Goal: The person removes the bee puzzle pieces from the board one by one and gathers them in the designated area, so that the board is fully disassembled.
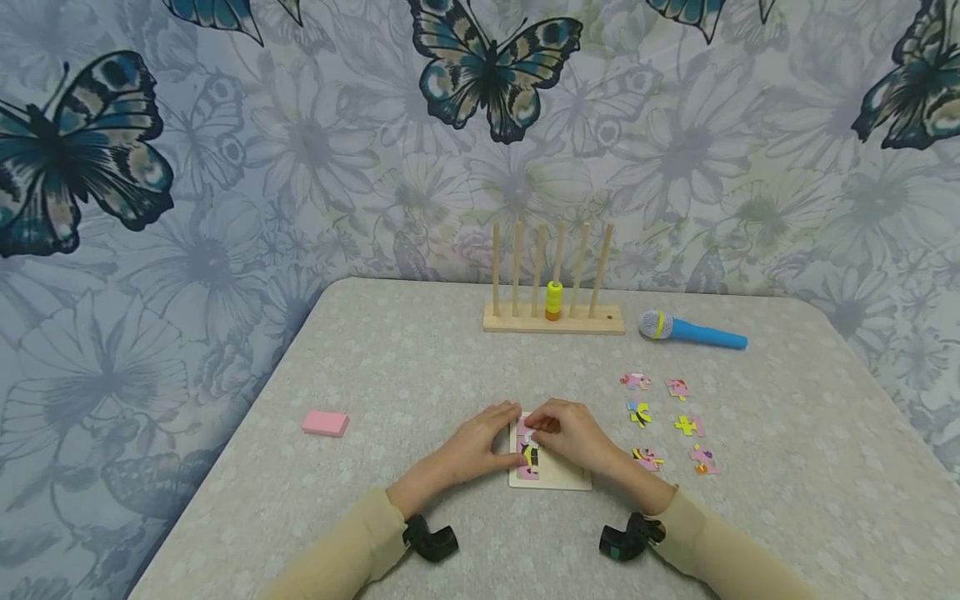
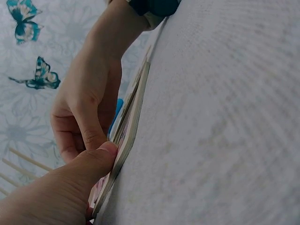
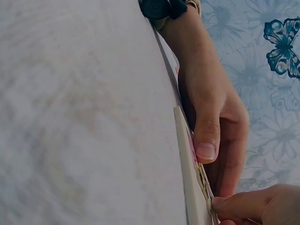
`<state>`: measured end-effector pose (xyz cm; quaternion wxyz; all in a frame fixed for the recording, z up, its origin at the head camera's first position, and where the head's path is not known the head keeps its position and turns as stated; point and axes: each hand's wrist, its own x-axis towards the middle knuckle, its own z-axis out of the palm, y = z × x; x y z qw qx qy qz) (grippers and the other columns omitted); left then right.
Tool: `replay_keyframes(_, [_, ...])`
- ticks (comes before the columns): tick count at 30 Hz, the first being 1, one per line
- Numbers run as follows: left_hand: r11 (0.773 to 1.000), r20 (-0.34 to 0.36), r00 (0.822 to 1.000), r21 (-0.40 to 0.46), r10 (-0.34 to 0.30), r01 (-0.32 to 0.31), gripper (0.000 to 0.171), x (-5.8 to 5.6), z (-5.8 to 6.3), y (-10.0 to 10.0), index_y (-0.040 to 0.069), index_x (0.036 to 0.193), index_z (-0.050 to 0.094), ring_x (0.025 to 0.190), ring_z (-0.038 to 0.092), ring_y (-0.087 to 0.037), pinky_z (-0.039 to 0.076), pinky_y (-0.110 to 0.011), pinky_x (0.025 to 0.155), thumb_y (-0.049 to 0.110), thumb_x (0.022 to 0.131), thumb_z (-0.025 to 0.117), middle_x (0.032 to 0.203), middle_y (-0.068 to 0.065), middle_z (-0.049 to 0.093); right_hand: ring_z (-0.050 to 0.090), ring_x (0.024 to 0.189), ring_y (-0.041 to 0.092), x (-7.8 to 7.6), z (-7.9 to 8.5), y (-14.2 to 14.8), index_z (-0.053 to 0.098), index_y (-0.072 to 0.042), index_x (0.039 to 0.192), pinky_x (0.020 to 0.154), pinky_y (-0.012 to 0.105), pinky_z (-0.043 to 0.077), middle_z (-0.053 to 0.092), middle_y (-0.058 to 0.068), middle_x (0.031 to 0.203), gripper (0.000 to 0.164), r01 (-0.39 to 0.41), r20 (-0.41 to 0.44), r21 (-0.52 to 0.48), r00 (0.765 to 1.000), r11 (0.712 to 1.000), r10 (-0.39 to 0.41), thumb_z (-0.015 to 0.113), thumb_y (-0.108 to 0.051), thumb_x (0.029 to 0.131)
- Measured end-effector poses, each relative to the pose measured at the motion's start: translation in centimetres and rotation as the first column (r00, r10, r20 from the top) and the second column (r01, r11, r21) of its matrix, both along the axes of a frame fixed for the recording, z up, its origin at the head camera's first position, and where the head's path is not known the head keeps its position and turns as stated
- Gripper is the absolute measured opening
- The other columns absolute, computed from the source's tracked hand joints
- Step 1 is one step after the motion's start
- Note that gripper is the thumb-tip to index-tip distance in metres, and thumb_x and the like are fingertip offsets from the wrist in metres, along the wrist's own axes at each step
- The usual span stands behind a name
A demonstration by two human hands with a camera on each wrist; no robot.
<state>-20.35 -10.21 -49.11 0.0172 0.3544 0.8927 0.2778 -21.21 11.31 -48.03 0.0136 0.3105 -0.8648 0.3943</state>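
A pale wooden puzzle board (image 1: 562,477) lies flat on the table, with pink, yellow and black pieces (image 1: 529,455) filling its left side. Along its left edge rests my left hand (image 1: 471,443), fingers stretched to the far corner. Its thumb (image 3: 206,149) presses on the pieces, as the right wrist view shows. My right hand (image 1: 576,432) reaches over the board from the right. Thumb and forefinger pinch a puzzle piece in the left column, mostly hidden by the fingers. Both hands meet close together over the board in the left wrist view.
Several loose puzzle pieces (image 1: 684,426) lie right of the board. Behind stands a wooden peg rack (image 1: 525,323) with yellow and orange rings (image 1: 553,298) on one peg. A blue toy microphone (image 1: 705,334) lies beside it. A pink block (image 1: 326,423) sits at left.
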Motion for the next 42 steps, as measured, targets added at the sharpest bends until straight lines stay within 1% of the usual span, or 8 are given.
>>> replay_keyframes(7, [1.0,0.001,1.0,-0.001,0.005,-0.005,0.078,0.1,0.0,0.0,-0.004,0.139,0.041,0.135,0.032,-0.027,0.022,-0.036,0.112,0.043,0.084,0.069,0.144,-0.017,0.04,0.059,0.077,0.01,-0.7,1.5,1.6,0.072,-0.006,0.097,0.068,0.025,0.051,0.065,-0.003,0.086,0.015,0.043,0.003,-0.002,0.999,0.999,-0.043,0.072,-0.005,0.082])
replay_keyframes(11, [1.0,0.001,1.0,-0.011,0.02,-0.02,0.079,0.1,0.0,0.0,-0.004,0.14,0.04,0.136,0.031,-0.027,0.021,-0.036,0.112,0.044,0.084,0.069,0.144,-0.017,0.039,0.061,0.078,0.014,-3.7,2.8,5.4,0.071,-0.005,0.101,0.069,0.028,0.052,0.067,0.001,0.088,0.017,0.164,0.014,-0.016,0.986,0.986,-0.164,0.07,-0.008,0.085])
replay_keyframes(14, [0.999,0.003,1.0,-0.028,0.031,-0.03,0.08,0.2,0.1,0.0,-0.004,0.14,0.04,0.136,0.03,-0.026,0.021,-0.036,0.112,0.045,0.084,0.069,0.145,-0.016,0.039,0.061,0.079,0.016,-5.8,2.9,8.3,0.071,-0.004,0.103,0.069,0.029,0.051,0.067,0.003,0.089,0.017,0.246,0.062,0.01,0.967,0.969,-0.246,0.069,-0.009,0.086])
replay_keyframes(20, [0.999,0.021,0.999,-0.031,0.031,-0.03,0.078,0.5,0.1,0.0,-0.004,0.14,0.041,0.136,0.03,-0.026,0.021,-0.035,0.112,0.043,0.084,0.069,0.144,-0.016,0.039,0.06,0.081,0.017,-7.4,2.0,11.0,0.07,-0.003,0.104,0.069,0.03,0.051,0.068,0.003,0.091,0.02,0.174,0.196,0.118,0.961,0.978,-0.195,0.069,-0.012,0.087])
replay_keyframes(29, [0.999,0.016,1.0,-0.028,0.022,-0.021,0.079,0.7,0.0,0.2,-0.004,0.14,0.04,0.136,0.03,-0.026,0.021,-0.036,0.112,0.047,0.085,0.067,0.145,-0.015,0.039,0.058,0.08,0.016,-7.8,1.7,11.5,0.071,-0.005,0.1,0.067,0.029,0.049,0.068,0.004,0.091,0.015,0.163,0.193,0.211,0.96,0.964,-0.204,0.068,-0.008,0.086])
replay_keyframes(33, [1.0,0.023,1.0,-0.024,0.019,-0.018,0.08,0.8,0.0,0.0,-0.003,0.141,0.039,0.137,0.027,-0.025,0.02,-0.036,0.112,0.047,0.086,0.065,0.146,-0.015,0.036,0.061,0.082,0.018,-7.3,2.6,11.2,0.07,-0.001,0.104,0.07,0.03,0.051,0.069,0.006,0.093,0.018,0.164,0.164,0.188,0.967,0.968,-0.196,0.067,-0.008,0.087])
replay_keyframes(36, [1.0,0.036,0.999,-0.023,-0.003,0.004,0.083,0.8,0.0,0.0,-0.003,0.142,0.037,0.138,0.025,-0.025,0.018,-0.035,0.113,0.048,0.085,0.066,0.148,-0.015,0.034,0.063,0.084,0.02,-5.7,3.5,9.8,0.069,0.001,0.106,0.073,0.033,0.053,0.069,0.008,0.095,0.021,0.174,0.13,0.112,0.974,0.978,-0.188,0.067,-0.008,0.087])
replay_keyframes(42, [0.998,0.04,0.997,-0.017,-0.066,0.067,0.091,0.9,0.1,0.1,-0.003,0.144,0.033,0.139,0.024,-0.024,0.018,-0.035,0.113,0.049,0.08,0.071,0.149,-0.016,0.031,0.064,0.088,0.018,-0.9,3.4,5.0,0.067,0.002,0.109,0.078,0.031,0.054,0.068,0.011,0.102,0.025,0.008,0.151,-0.018,0.988,1.0,-0.005,0.068,-0.012,0.088])
